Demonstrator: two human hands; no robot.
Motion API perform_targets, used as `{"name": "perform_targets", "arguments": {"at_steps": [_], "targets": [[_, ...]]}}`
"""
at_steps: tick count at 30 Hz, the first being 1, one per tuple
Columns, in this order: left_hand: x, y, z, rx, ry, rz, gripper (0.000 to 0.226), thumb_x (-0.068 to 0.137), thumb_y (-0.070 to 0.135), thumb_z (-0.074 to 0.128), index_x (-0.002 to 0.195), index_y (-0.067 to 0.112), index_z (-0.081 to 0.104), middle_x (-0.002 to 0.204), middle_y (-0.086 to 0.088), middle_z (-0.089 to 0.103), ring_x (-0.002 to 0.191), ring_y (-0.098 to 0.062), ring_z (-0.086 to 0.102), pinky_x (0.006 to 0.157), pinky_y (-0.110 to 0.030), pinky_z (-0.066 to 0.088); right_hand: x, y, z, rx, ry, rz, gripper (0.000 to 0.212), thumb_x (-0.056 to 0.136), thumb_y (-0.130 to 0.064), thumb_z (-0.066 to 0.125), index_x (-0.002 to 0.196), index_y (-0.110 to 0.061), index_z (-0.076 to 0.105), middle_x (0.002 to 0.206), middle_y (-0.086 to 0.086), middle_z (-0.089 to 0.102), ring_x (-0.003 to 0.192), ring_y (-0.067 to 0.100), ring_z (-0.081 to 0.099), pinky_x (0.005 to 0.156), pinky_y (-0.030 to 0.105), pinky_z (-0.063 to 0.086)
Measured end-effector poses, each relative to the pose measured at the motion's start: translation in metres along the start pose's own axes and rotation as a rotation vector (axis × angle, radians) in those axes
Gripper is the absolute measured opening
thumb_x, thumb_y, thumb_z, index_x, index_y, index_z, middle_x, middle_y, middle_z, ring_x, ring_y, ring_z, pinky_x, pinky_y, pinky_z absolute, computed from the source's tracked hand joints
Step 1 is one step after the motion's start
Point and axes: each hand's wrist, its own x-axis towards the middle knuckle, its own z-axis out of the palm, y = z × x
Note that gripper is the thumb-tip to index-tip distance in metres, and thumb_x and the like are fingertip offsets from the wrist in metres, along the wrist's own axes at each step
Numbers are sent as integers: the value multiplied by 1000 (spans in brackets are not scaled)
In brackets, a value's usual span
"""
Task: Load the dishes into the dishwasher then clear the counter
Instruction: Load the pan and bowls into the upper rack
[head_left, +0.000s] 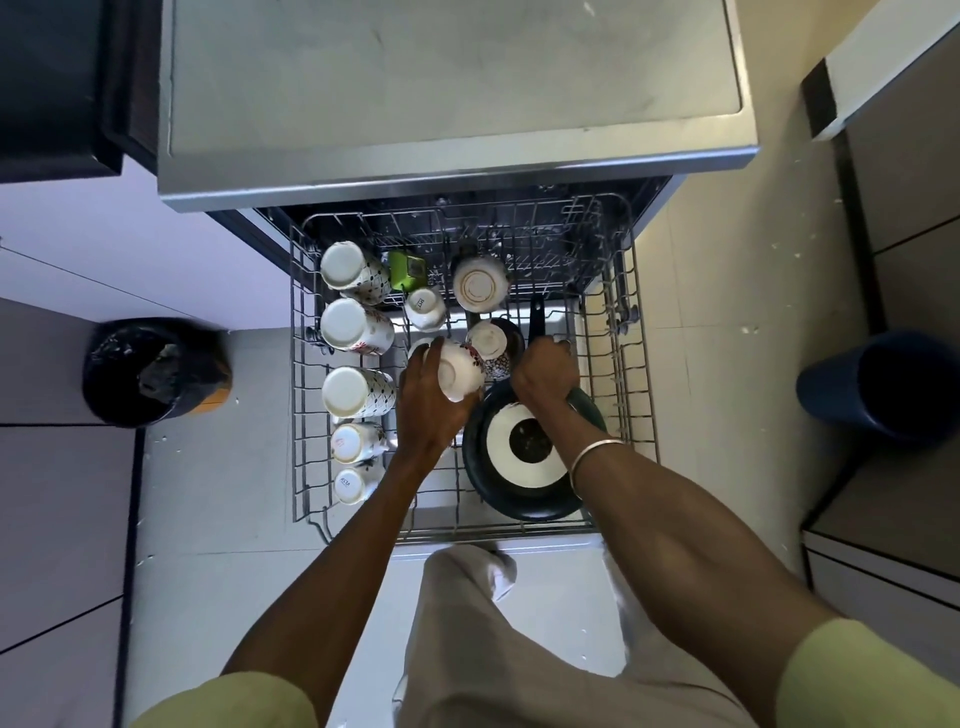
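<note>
The dishwasher's wire rack (298, 374) is pulled out below me. My left hand (428, 410) is wrapped around a white floral cup (462, 370), held upside down over the rack's middle. My right hand (543, 371) grips the black handle (536, 318) of a dark frying pan (524, 462), which lies bottom-up at the rack's near right. Several patterned mugs (347, 325) stand inverted in a row along the left side. More cups (480, 283) sit upturned toward the back.
A green item (408, 270) sits at the rack's back. The steel counter top (447, 78) overhangs the dishwasher. A black lined bin (153, 371) stands on the floor to the left, a dark blue bin (893, 384) to the right. My leg (467, 623) is by the rack's front.
</note>
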Motion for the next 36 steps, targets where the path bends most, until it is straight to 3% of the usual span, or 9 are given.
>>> {"name": "perform_targets", "arguments": {"at_steps": [10,14,18,23,27,30,33,36], "targets": [[12,-9,0,-4,-5,30,93,67,50,81,143,15,41,137,-7,50,124,-28,49,97,-42,48,6,16,27,99,-23,43,31,97,-22,52,119,0,54,120,21,54,105,39,61,85,44,50],[24,-1,8,23,-27,70,93,67,51,79,144,16,41,139,-10,51,124,-29,50,99,-42,47,12,26,35,143,80,-57,36,95,-22,56,116,7,53,111,30,55,92,45,62,76,48,51],[40,14,20,52,-85,91,97,68,52,75,149,19,34,141,-13,50,124,-32,49,98,-42,48,20,33,43,210,-73,-81,40,97,-29,55,119,5,53,113,27,60,104,40,59,85,42,47],[70,43,37,26,-136,125,101,66,45,78,151,19,31,142,-12,48,127,-31,47,98,-42,47,28,39,33,285,-195,-150,37,96,-32,55,110,1,60,105,22,67,100,38,62,81,38,49],[105,72,56,60,-188,160,101,66,44,81,151,18,33,147,-14,43,129,-34,44,101,-43,45,32,52,17,388,-136,-151,38,98,-30,51,112,4,61,102,25,66,99,39,62,82,43,48],[132,88,74,68,-228,164,103,66,45,83,152,21,30,150,-10,40,133,-31,41,103,-40,43,36,61,9,494,-130,-84,36,96,-22,55,126,-2,59,119,23,64,111,36,60,90,38,48],[155,98,95,93,-246,196,103,65,43,83,152,21,30,147,-10,44,131,-31,43,102,-41,44,42,73,2,546,-161,-21,37,92,-10,55,129,-7,59,120,15,66,109,31,63,80,27,44],[173,100,114,137,-262,235,102,65,42,82,151,18,32,143,-12,46,129,-32,45,102,-39,42,46,83,5,541,-174,-64,41,88,-7,57,128,-6,58,113,15,68,105,30,64,75,26,43]]}}
